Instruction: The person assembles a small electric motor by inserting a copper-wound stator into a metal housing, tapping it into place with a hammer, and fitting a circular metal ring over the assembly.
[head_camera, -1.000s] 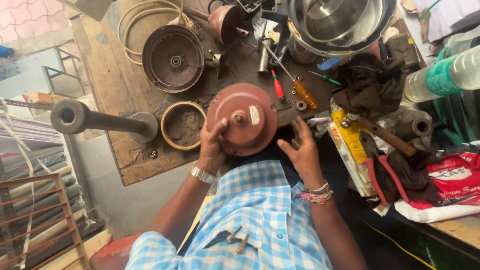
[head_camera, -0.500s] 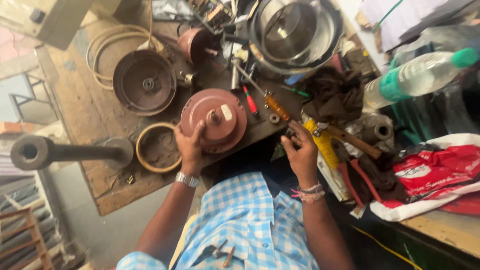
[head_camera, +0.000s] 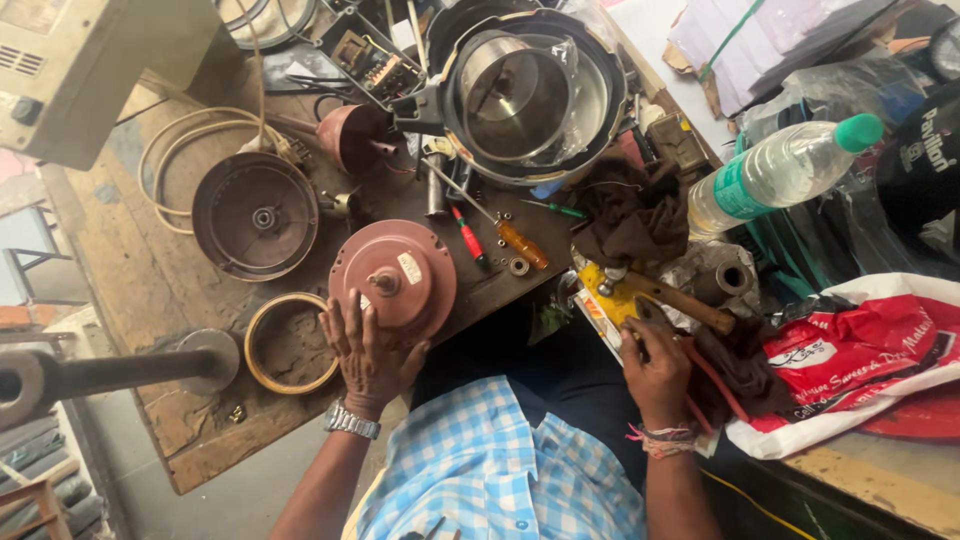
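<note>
A worn wooden tabletop (head_camera: 120, 260) carries a spread of motor parts and tools, seen from above the person's blue checked shirt (head_camera: 490, 470). A black pan (head_camera: 600, 60) holding a steel pot (head_camera: 510, 85) under clear plastic sits toward the far edge. A dark round motor housing (head_camera: 255, 215) lies left of centre, with a coil of pale cable (head_camera: 185, 150) beside it. The reddish round motor cover (head_camera: 392, 280), its short shaft pointing up, rests at the near edge of the tabletop. The left hand (head_camera: 365, 345), fingers spread flat and gripping nothing, presses against the cover's near rim. A yellowish ring (head_camera: 290, 343) lies just left of that hand, near the same edge. A plastic water bottle (head_camera: 780, 175) with a green cap lies tilted toward the right side, above a red printed bag (head_camera: 860, 350). A dark rag (head_camera: 630, 215) sits between the pan and the bottle. The right hand (head_camera: 655, 370), fingers curled closed, grips the red handles of pliers (head_camera: 715, 375) near the right edge, just below a wooden-handled hammer (head_camera: 680, 300). 2 screwdrivers, 1 red (head_camera: 468, 238) and 1 orange (head_camera: 522, 243), lie beside the cover.
</note>
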